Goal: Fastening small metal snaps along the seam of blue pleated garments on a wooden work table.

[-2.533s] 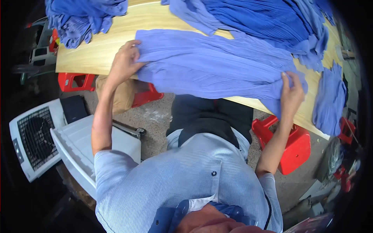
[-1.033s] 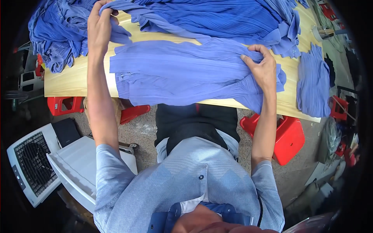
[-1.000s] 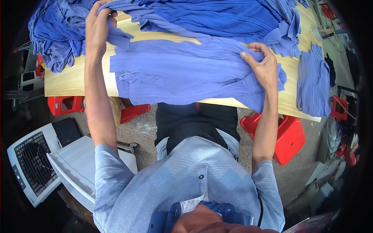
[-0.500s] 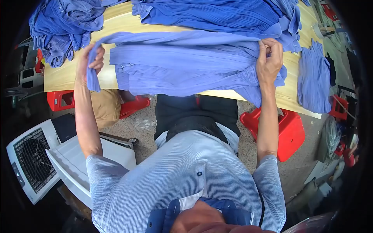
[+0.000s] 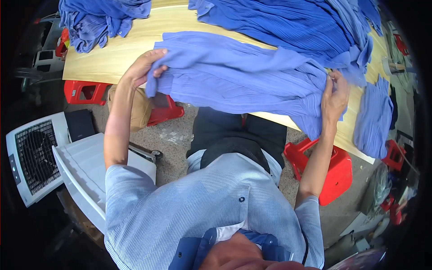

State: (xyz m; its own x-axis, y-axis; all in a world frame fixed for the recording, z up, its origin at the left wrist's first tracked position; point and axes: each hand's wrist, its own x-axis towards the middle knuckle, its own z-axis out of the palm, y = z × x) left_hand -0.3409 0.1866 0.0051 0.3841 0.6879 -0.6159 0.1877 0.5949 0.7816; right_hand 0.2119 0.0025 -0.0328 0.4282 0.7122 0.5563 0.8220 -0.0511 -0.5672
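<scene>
A periwinkle-blue pleated garment (image 5: 234, 87) lies spread along the near edge of a pale wood-grain table (image 5: 101, 63), part of it hanging over the edge. My left hand (image 5: 146, 67) is closed on the garment's left end, thumb on top and fingers curled beneath the cloth. At the other end, my right hand (image 5: 335, 96) pinches the cloth between thumb and fingers. Between my hands, a long fold of the same cloth lies loosely across the garment, slack and rippled. Some right-hand fingertips are hidden by the hand itself.
Darker blue pleated garments (image 5: 279, 24) are piled behind the work, with another heap (image 5: 101, 20) at far left. A pleated piece (image 5: 373, 117) hangs over the right edge. Red stools (image 5: 333, 175) stand under the table. A white fan unit (image 5: 38, 153) and a grey-white bin (image 5: 105, 164) stand left.
My left hand has moved inward to the right, bringing the strip's end onto the garment. The strip, stretched taut before, now lies slack. The whole view has shifted slightly.
</scene>
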